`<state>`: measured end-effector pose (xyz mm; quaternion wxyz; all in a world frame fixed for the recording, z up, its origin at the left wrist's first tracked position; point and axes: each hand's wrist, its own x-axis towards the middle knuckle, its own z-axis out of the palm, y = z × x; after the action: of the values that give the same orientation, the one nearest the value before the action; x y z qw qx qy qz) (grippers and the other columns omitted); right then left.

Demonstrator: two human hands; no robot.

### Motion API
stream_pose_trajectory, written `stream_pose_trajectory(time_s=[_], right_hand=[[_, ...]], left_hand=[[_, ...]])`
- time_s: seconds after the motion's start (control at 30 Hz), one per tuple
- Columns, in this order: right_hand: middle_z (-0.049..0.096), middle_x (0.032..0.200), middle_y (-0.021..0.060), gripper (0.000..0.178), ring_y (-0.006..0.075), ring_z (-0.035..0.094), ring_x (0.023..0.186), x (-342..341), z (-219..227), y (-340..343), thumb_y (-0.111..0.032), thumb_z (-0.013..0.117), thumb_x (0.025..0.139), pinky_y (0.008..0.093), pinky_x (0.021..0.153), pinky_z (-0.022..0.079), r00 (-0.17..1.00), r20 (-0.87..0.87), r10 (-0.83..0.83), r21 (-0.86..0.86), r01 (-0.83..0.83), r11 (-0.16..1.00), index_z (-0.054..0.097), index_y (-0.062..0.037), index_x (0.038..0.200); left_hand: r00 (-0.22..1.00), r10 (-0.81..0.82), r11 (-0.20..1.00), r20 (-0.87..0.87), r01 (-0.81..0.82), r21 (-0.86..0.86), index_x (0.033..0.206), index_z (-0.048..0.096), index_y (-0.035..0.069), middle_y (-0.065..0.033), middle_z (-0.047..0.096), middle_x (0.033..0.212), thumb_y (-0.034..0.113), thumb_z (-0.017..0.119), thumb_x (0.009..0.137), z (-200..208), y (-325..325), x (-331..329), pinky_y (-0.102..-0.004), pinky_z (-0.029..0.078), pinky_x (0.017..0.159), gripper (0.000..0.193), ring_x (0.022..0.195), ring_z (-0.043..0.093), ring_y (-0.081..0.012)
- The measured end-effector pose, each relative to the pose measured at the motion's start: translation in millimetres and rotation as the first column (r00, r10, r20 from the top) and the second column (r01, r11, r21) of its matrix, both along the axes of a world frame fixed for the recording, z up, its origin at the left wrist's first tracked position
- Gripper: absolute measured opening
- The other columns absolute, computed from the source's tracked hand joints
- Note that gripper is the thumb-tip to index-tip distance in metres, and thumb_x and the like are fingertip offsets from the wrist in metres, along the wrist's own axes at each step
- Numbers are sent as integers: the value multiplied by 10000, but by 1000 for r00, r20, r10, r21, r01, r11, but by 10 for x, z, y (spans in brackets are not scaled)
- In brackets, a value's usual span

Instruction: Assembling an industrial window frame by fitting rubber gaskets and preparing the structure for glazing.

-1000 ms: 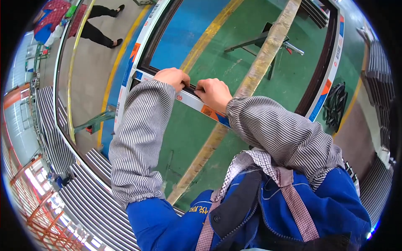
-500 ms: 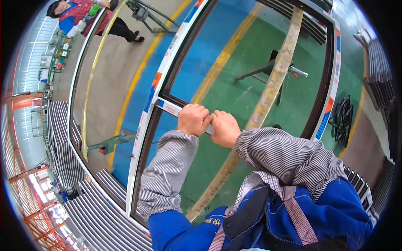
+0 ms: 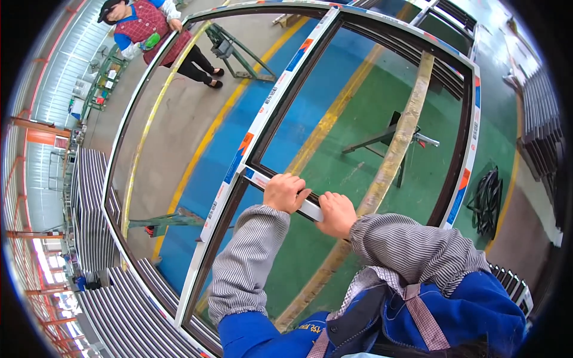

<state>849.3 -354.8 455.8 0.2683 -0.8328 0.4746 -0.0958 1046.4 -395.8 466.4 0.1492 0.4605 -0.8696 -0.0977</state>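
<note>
A large window frame (image 3: 222,190) with dark inner edges and white film printed in blue and orange lies across in front of me. A short crossbar (image 3: 258,179) runs right from its long middle bar. My left hand (image 3: 284,193) is closed over this crossbar, its thumb pointing right along the bar. Close by on the right, my right hand (image 3: 337,215) curls its fingers over the same crossbar, with a strip of white bar showing between the hands. The undersides of both grips are hidden.
Beneath the frame run a tape-wrapped support beam (image 3: 394,152) and a thin yellow rail (image 3: 142,137). A person (image 3: 149,33) in a red vest stands at the frame's far left corner. Long profiles (image 3: 92,209) are stacked at left. Black straps (image 3: 486,203) lie coiled on the right.
My hands have moved a little apart, baring more of the crossbar between them. The frame now sits lower and further right in view. The other person's hand now meets the frame's edge.
</note>
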Motion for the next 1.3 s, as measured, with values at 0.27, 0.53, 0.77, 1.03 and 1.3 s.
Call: stream_pose_trajectory(time_s=[0.27,0.53,0.77,1.03,1.3], right_hand=[[584,906,140,359,321,593,913,-33,-15,3,-260,712,670,429,806,471,990,75,117,-31,-115,993,570,-30,907],[591,1042,130,453,292,576,1020,12,-155,-47,-267,720,697,403,869,472,989,115,92,0,-92,996,586,-16,1049],[611,924,149,396,334,619,890,-25,35,105,-277,739,678,433,790,498,997,-55,-50,-1,50,999,597,-9,933],[611,871,154,332,325,627,853,-156,23,144,-276,712,683,436,756,497,999,-3,38,21,-38,999,577,-24,852],[597,897,156,332,332,620,846,-227,43,217,-269,695,724,459,737,491,998,1,-62,41,62,997,540,-30,895]], left_hand=[[998,51,999,-44,-51,12,698,620,101,-68,610,656,306,639,816,-28,13,-61,-406,464,601,237,658,597,-271],[990,139,986,-32,-135,102,797,604,125,-89,627,663,350,579,875,-48,159,-359,-426,493,607,240,651,635,-291],[991,134,985,0,-133,112,800,605,101,-110,632,674,363,587,881,-13,66,-138,-437,492,620,275,656,633,-310],[981,195,977,-3,-194,94,748,582,87,-114,614,655,345,621,861,-52,76,-108,-445,486,629,285,663,621,-328],[977,210,977,19,-209,-34,750,592,101,-130,591,646,317,586,870,-111,-94,203,-475,461,609,246,651,598,-346]])
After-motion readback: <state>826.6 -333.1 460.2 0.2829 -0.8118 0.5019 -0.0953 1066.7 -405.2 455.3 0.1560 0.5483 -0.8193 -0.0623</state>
